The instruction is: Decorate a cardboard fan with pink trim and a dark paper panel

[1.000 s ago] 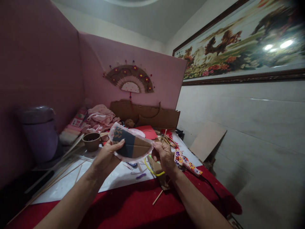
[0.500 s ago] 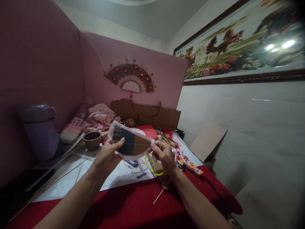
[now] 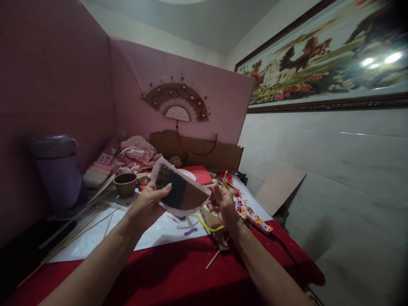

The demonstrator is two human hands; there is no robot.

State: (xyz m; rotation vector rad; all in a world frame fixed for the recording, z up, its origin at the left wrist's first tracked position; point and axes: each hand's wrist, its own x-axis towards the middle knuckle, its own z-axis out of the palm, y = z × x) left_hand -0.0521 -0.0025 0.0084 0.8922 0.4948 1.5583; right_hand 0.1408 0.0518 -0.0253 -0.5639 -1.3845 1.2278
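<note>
1. Bench (image 3: 178, 272): red cloth, white sheet over it, clutter at the back.
2. One fan-shaped cardboard piece (image 3: 181, 193), held above the bench between both hands; long axis runs left-high to right-low.
3. Left hand (image 3: 145, 208): fingers closed on the wide left end, thumb on its face.
4. Right hand (image 3: 225, 206): at the narrow right tip, fingers curled; grip unclear.
5. One thin stick (image 3: 224, 178) rising from the right hand.
</note>
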